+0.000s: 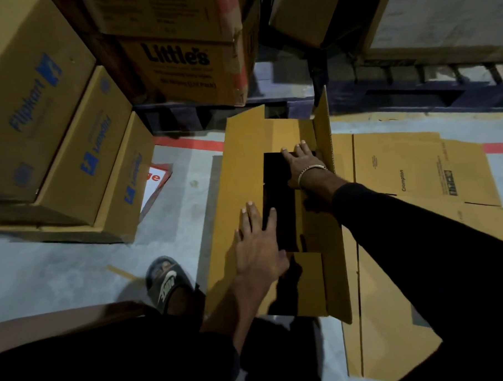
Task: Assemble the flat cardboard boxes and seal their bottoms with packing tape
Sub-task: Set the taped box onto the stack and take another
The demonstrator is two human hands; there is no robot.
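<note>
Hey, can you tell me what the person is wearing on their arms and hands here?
The right hand is bare, with a thin light metal bracelet at the wrist and a long black sleeve covering the arm above it. The left hand is bare too, with no glove, ring or band visible, and its forearm is uncovered.

Brown box (241,173), flaps half-folded
</note>
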